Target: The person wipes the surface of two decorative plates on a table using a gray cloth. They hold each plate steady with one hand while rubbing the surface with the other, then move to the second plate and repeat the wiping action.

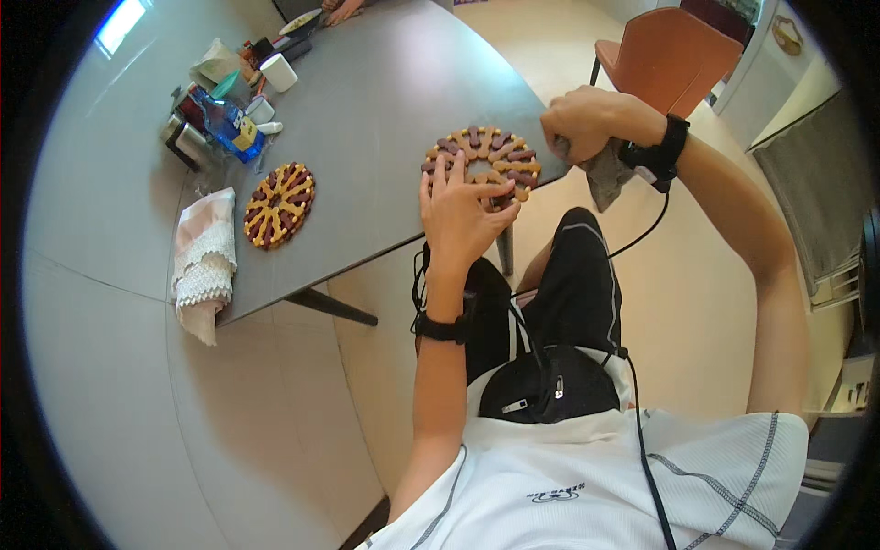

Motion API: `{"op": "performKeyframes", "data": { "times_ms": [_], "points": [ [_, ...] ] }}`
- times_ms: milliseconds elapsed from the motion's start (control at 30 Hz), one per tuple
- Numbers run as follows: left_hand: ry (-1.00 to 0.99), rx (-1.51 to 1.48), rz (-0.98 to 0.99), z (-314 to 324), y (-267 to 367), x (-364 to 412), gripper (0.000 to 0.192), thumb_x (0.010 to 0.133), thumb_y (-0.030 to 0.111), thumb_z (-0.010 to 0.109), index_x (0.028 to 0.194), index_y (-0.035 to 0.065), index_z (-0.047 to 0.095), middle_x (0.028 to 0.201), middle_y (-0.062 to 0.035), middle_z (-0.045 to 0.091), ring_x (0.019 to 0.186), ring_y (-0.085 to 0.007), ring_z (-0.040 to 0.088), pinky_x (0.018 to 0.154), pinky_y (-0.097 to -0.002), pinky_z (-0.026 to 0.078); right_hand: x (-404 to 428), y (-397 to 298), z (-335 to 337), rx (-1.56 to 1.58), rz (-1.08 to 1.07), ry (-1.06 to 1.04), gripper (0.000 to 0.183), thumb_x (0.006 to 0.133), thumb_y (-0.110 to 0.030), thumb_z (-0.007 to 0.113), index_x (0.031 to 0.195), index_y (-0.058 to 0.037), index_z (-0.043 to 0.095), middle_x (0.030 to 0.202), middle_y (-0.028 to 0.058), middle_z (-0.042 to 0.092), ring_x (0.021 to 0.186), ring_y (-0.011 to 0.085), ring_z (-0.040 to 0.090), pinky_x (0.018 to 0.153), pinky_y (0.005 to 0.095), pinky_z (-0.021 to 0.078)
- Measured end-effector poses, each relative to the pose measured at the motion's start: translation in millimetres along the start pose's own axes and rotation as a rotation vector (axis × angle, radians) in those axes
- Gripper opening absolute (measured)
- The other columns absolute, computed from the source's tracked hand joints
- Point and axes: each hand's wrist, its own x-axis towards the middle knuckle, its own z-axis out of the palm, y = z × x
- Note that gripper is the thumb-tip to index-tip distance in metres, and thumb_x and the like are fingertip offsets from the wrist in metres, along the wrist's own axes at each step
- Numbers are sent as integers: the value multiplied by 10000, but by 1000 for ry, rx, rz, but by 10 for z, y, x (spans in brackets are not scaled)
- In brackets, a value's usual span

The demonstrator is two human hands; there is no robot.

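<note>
A round trivet of brown and yellow wooden pieces (514,148) lies near the rounded edge of the table (357,165). My left hand (462,206) rests over its near side, fingers spread across the top and thumb by the lower rim. Whether these fingers grip the trivet is hard to tell. Beyond the table's corner, my right hand (584,120) is closed around a grey cloth (605,175), whose end hangs below the fist. Another round wooden trivet (279,206) lies farther left, apart from both hands.
Along the wall stand a blue bottle (230,127), a metal canister (185,141) and a white cup (278,73). A folded lace-trimmed cloth (205,258) overhangs the left table edge. Another person's hands (342,10) are at the far end, beside a bowl (301,24). An orange chair (674,58) stands right.
</note>
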Motion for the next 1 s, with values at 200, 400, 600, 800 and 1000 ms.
{"op": "performKeyframes", "data": {
  "times_ms": [200, 400, 600, 800, 1000],
  "points": [
    [-35, -7, -13, -58, 54, -16, 371, 731, 453, 853, 1084, 341, 847, 1559, -238, 509, 1501, -408, 387, 1265, -536, 212, 165, -223, -335, 203, -167, 464, 234, 793, -219, 759, 1015, -157, 802, 1022, 81, 747, 999, 309, 709, 856, 410, 562],
    [-53, -26, -43, -47, 112, 45, 387, 721, 459, 881, 1085, 331, 849, 1593, -216, 486, 1528, -397, 365, 1268, -517, 202, 336, -148, 335, 450, -141, 280, 263, 844, -275, 746, 1074, -158, 799, 1110, 115, 738, 1049, 332, 693, 943, 417, 540],
    [-83, -45, -25, -70, 50, 73, 389, 706, 479, 884, 1072, 350, 849, 1587, -207, 495, 1524, -382, 375, 1270, -504, 214, 160, -70, 211, 545, 90, 140, 261, 842, -290, 727, 1035, -134, 811, 994, 187, 774, 949, 374, 724, 895, 428, 569],
    [-118, -63, -15, -69, 74, 61, 378, 712, 478, 874, 1068, 356, 848, 1593, -214, 482, 1533, -386, 358, 1279, -502, 198, 215, -101, 43, 272, 160, 45, 299, 814, -311, 731, 1058, -159, 814, 973, 179, 768, 969, 376, 724, 888, 450, 573],
    [-261, -15, 11, -419, -97, 75, 393, 727, 369, 884, 1115, 323, 841, 1605, -233, 451, 1534, -484, 302, 1267, -639, 127, 339, -266, 201, 376, 16, 245, 421, 802, -341, 751, 1187, -171, 769, 1121, 157, 716, 1096, 352, 684, 967, 439, 539]
  ]
}}
